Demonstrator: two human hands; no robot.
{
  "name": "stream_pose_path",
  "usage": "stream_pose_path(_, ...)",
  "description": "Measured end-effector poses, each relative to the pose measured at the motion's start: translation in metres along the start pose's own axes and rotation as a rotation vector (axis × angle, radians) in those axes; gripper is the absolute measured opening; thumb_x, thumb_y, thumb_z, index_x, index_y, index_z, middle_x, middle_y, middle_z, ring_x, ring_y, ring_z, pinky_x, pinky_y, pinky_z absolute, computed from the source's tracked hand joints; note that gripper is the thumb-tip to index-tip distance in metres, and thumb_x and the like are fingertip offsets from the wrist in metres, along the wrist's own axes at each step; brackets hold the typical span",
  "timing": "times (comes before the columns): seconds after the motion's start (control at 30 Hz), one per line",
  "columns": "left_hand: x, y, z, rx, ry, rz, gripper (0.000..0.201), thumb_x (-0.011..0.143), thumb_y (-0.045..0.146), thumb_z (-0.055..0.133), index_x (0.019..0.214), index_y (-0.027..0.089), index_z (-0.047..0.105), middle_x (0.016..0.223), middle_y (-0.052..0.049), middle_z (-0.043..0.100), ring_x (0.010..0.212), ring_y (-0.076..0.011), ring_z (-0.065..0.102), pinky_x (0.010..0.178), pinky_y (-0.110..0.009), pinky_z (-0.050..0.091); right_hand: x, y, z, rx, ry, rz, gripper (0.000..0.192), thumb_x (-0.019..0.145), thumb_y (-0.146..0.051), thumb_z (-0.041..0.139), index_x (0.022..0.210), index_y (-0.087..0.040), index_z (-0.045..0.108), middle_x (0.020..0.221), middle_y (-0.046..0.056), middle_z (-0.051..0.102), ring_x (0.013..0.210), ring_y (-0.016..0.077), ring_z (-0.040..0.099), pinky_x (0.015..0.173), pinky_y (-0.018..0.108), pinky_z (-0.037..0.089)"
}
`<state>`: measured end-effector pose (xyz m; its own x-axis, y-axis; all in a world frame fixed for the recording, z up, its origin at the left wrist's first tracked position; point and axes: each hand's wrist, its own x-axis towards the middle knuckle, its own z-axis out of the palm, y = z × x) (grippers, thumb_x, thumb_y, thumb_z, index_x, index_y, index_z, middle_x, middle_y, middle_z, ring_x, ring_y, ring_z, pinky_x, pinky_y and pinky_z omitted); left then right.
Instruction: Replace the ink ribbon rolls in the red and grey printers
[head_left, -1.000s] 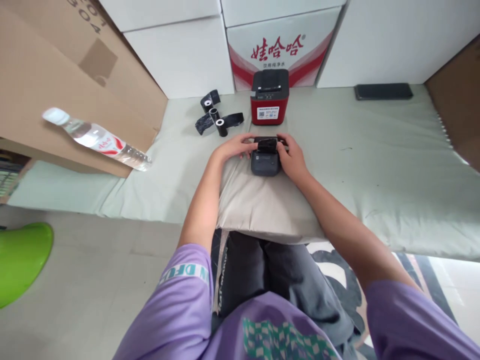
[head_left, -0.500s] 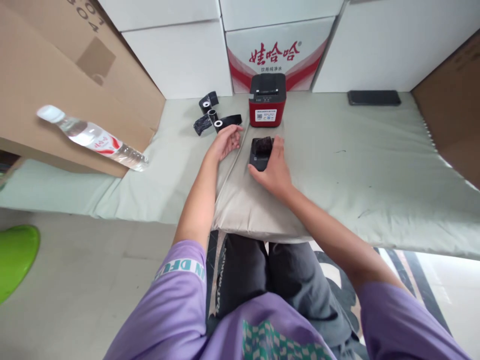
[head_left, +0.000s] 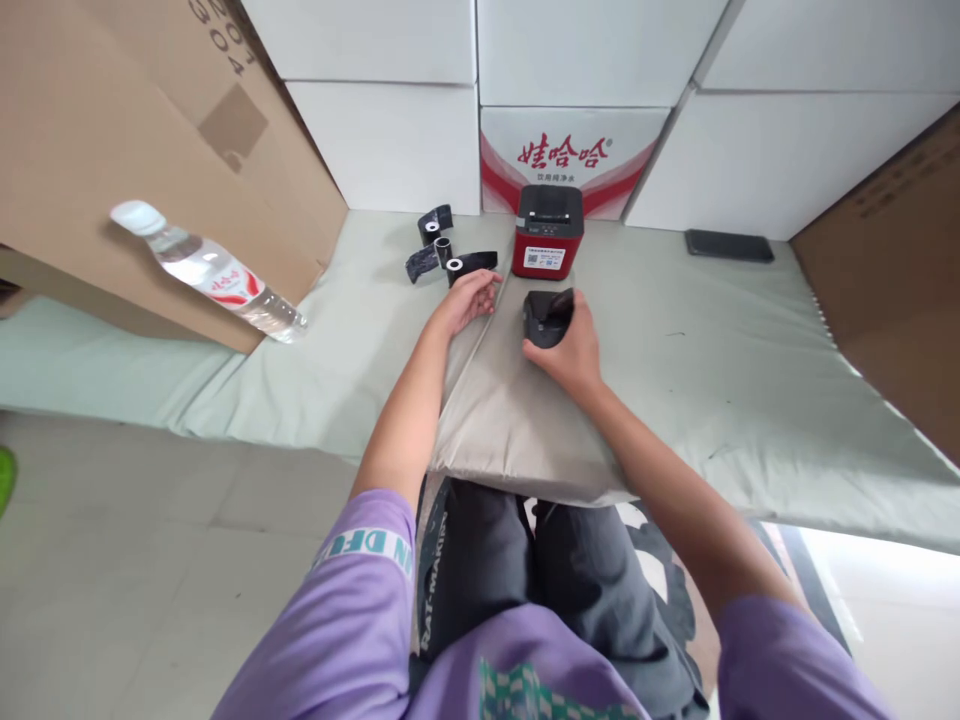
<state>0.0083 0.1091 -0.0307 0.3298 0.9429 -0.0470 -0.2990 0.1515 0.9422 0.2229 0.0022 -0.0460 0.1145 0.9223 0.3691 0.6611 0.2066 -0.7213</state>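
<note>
My right hand (head_left: pixel 570 348) grips a small dark grey printer (head_left: pixel 541 316) from behind, on a beige cushion (head_left: pixel 510 420). My left hand (head_left: pixel 466 298) reaches forward with its fingers apart and holds nothing. Its fingertips are just short of a black ribbon roll (head_left: pixel 471 264). Two more black rolls (head_left: pixel 433 240) lie a little further back. A red and black printer (head_left: pixel 548 231) stands upright right behind the small one.
A pale green mat (head_left: pixel 735 350) covers the surface. A water bottle (head_left: pixel 206 270) lies tilted against a brown cardboard box (head_left: pixel 135 150) on the left. White boxes (head_left: pixel 390 140) line the back. A black phone (head_left: pixel 729 246) lies at the back right, another cardboard box (head_left: pixel 892 290) beyond it.
My left hand left the small printer and moved out towards the black rolls. My right hand shifted from the printer's side onto it. The view tilted up.
</note>
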Motion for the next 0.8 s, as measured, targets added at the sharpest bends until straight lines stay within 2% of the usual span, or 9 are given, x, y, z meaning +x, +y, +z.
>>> stream_pose_path(0.13, 0.004, -0.001, -0.004, -0.028, -0.022, -0.009, 0.018, 0.1, 0.032, 0.06, 0.097, 0.018, 0.07, 0.07, 0.005, 0.056, 0.051, -0.0075, 0.05, 0.058, -0.023, 0.05, 0.04, 0.034, -0.026, 0.001, 0.142, -0.023, 0.122, 0.06, -0.053, 0.091, 0.161, -0.018, 0.031, 0.154, 0.023, 0.053, 0.143, 0.0437, 0.055, 0.123, 0.069, 0.042)
stream_pose_path(0.27, 0.007, -0.003, -0.006, -0.058, -0.044, -0.022, 0.019, 0.098, 0.035, 0.063, 0.098, 0.018, 0.07, 0.07, 0.004, 0.056, 0.052, -0.0079, 0.05, 0.06, -0.024, 0.052, 0.097, 0.055, -0.049, -0.046, 0.316, 0.006, 0.122, 0.062, -0.047, 0.095, 0.161, -0.011, 0.034, 0.159, 0.029, 0.047, 0.151, 0.0452, 0.048, 0.125, 0.065, 0.039)
stream_pose_path(0.33, 0.007, -0.003, -0.006, -0.052, -0.039, -0.025, 0.019, 0.099, 0.035, 0.063, 0.098, 0.018, 0.07, 0.071, 0.004, 0.056, 0.052, -0.0075, 0.049, 0.061, -0.023, 0.052, 0.125, 0.058, -0.056, -0.157, 0.288, 0.081, 0.12, 0.072, -0.046, 0.09, 0.164, -0.003, 0.028, 0.162, 0.036, 0.041, 0.156, 0.043, 0.044, 0.125, 0.056, 0.039)
stream_pose_path(0.43, 0.006, -0.003, -0.005, -0.03, -0.018, -0.04, 0.019, 0.1, 0.035, 0.061, 0.098, 0.019, 0.07, 0.072, 0.005, 0.055, 0.052, -0.007, 0.048, 0.061, -0.023, 0.051, 0.16, 0.066, -0.059, -0.28, 0.213, 0.198, 0.115, 0.085, -0.05, 0.078, 0.168, 0.004, 0.02, 0.16, 0.042, 0.041, 0.152, 0.04, 0.052, 0.117, 0.054, 0.043)
stream_pose_path(0.53, 0.006, -0.003, -0.006, -0.032, -0.019, -0.046, 0.02, 0.101, 0.035, 0.06, 0.098, 0.019, 0.071, 0.072, 0.005, 0.055, 0.052, -0.0069, 0.048, 0.061, -0.023, 0.052, 0.18, 0.087, -0.054, -0.254, 0.169, 0.185, 0.118, 0.083, -0.052, 0.078, 0.171, -0.001, 0.018, 0.156, 0.042, 0.047, 0.142, 0.0383, 0.062, 0.111, 0.055, 0.046)
stream_pose_path(0.6, 0.006, -0.003, -0.007, -0.043, -0.034, -0.039, 0.021, 0.101, 0.035, 0.06, 0.098, 0.018, 0.072, 0.071, 0.005, 0.055, 0.052, -0.0069, 0.048, 0.061, -0.023, 0.053, 0.184, 0.101, -0.051, -0.196, 0.136, 0.158, 0.127, 0.078, -0.052, 0.083, 0.172, -0.003, 0.013, 0.157, 0.043, 0.047, 0.142, 0.0376, 0.062, 0.112, 0.054, 0.046)
stream_pose_path(0.67, 0.006, -0.003, -0.008, -0.053, -0.042, -0.029, 0.021, 0.101, 0.034, 0.061, 0.097, 0.018, 0.072, 0.071, 0.004, 0.056, 0.051, -0.0069, 0.048, 0.06, -0.023, 0.053, 0.18, 0.108, -0.053, -0.129, 0.114, 0.121, 0.135, 0.075, -0.05, 0.087, 0.173, -0.004, 0.007, 0.163, 0.043, 0.04, 0.151, 0.0367, 0.055, 0.118, 0.053, 0.043)
stream_pose_path(0.73, 0.006, -0.003, -0.008, -0.06, -0.038, -0.023, 0.02, 0.1, 0.034, 0.061, 0.096, 0.018, 0.073, 0.071, 0.004, 0.056, 0.051, -0.0069, 0.048, 0.06, -0.023, 0.053, 0.172, 0.106, -0.058, -0.085, 0.139, 0.068, 0.141, 0.072, -0.049, 0.091, 0.172, -0.002, 0.005, 0.172, 0.041, 0.024, 0.164, 0.0363, 0.036, 0.129, 0.053, 0.032)
stream_pose_path(0.8, 0.007, -0.002, -0.008, -0.059, -0.031, -0.026, 0.018, 0.099, 0.032, 0.062, 0.096, 0.018, 0.073, 0.07, 0.004, 0.055, 0.05, -0.0069, 0.048, 0.06, -0.024, 0.053, 0.162, 0.098, -0.061, -0.064, 0.23, -0.002, 0.136, 0.073, -0.052, 0.091, 0.172, -0.003, 0.011, 0.178, 0.035, 0.011, 0.171, 0.035, 0.016, 0.136, 0.055, 0.018)
